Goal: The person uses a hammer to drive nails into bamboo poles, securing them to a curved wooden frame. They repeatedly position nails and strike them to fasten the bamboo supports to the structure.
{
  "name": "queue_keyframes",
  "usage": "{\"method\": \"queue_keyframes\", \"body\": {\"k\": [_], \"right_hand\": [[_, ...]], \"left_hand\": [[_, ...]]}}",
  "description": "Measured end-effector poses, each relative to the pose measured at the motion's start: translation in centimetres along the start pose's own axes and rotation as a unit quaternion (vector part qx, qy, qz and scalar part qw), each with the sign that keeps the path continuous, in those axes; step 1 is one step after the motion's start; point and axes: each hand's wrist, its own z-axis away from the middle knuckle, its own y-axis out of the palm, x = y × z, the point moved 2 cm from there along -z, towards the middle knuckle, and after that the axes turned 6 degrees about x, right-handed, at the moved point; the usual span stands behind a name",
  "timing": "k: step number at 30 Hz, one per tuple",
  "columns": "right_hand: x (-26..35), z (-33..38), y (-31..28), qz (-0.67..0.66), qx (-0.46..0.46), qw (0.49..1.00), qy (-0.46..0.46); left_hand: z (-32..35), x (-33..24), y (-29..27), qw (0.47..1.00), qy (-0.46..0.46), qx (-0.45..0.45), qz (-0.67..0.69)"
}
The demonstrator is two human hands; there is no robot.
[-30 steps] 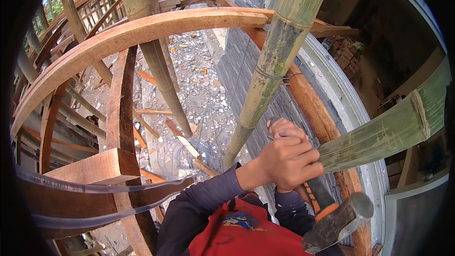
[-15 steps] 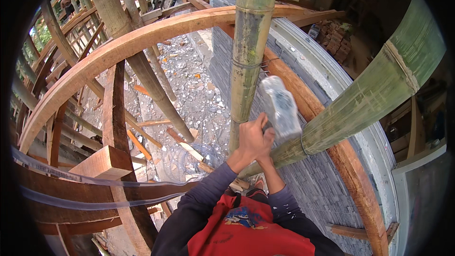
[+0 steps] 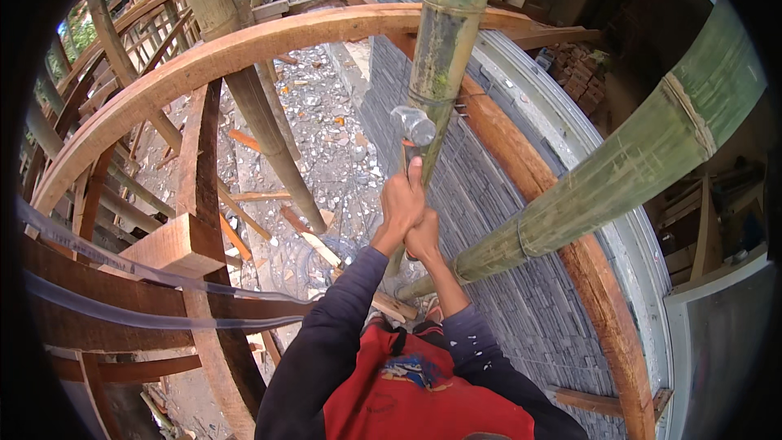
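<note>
Both my hands are wrapped round the handle of a sledgehammer [image 3: 416, 125]. Its grey metal head sits in front of the near upright green bamboo pole [image 3: 450, 49], level with a wire tie on it; whether the two touch I cannot tell. My left hand [image 3: 398, 205] grips higher up, just below the head, where a bit of orange shows on the handle. Beneath it, my right hand [image 3: 423, 236] is closed lower on the handle, most of which the fingers hide.
A curved timber beam [image 3: 244, 45] arcs across in front, and another curved timber [image 3: 590, 277] runs along the grey stone wall [image 3: 505, 253]. A thick bamboo pole [image 3: 619, 171] slants at the right. Transparent hoses [image 3: 163, 319] cross the left. Rubble [image 3: 326, 122] covers the ground below.
The sledgehammer head has swung left, from the gap between the two bamboo poles to the near upright pole. My hands moved a little left and up with it, and the view shifted slightly.
</note>
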Motion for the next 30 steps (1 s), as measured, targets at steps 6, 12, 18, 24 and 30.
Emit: {"method": "queue_keyframes", "body": {"k": [6, 12, 18, 24, 30], "right_hand": [[9.9, -1.9, -7.4, -0.086, -0.051, 0.986, -0.132], [8.9, -2.6, -6.3, -0.288, -0.095, 0.898, -0.318], [1.2, -2.3, -0.7, -0.053, -0.068, 0.996, 0.023], [9.4, -2.5, -7.5, -0.116, -0.082, 0.969, -0.204], [8.2, -4.2, -6.3, -0.326, -0.049, 0.881, -0.34]], "left_hand": [[8.6, -12.4, -2.2, 0.857, 0.515, 0.026, 0.008], [6.0, -10.3, -2.1, 0.863, 0.499, 0.035, -0.068], [1.2, -4.8, 0.7, 0.965, 0.241, -0.064, -0.078], [8.2, -12.9, -1.8, 0.858, 0.512, -0.031, 0.037], [7.3, -11.9, -1.8, 0.807, 0.586, -0.02, -0.065]]}}
